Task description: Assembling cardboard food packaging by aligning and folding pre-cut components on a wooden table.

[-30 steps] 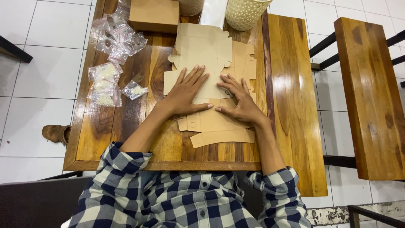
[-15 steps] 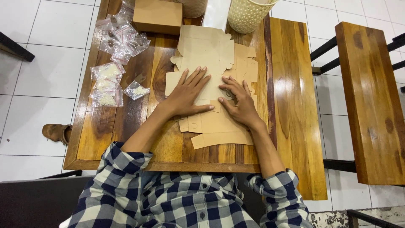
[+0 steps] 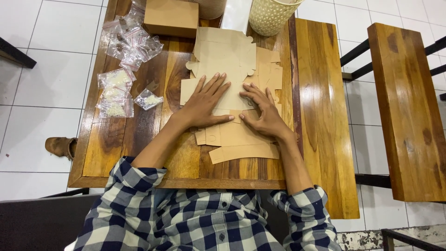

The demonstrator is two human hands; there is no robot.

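Note:
A stack of flat, unfolded brown cardboard box blanks [image 3: 232,60] lies on the wooden table [image 3: 320,116]. My left hand [image 3: 204,103] rests flat on the top blank, fingers spread and pointing away from me. My right hand [image 3: 264,114] presses on the same blank beside it, fingers slightly bent, touching the card near its middle. Neither hand holds anything. More blanks [image 3: 241,144] stick out below my hands toward the near edge.
Several small clear bags with white contents [image 3: 121,79] lie at the table's left. A closed brown box [image 3: 172,17] and a woven basket [image 3: 272,16] stand at the far edge. A wooden bench [image 3: 409,111] runs along the right. A shoe [image 3: 60,146] lies on the tiled floor.
Both hands stay on the cardboard blank in nearly the same pose. The camera has shifted slightly, so the table sits a little lower in view.

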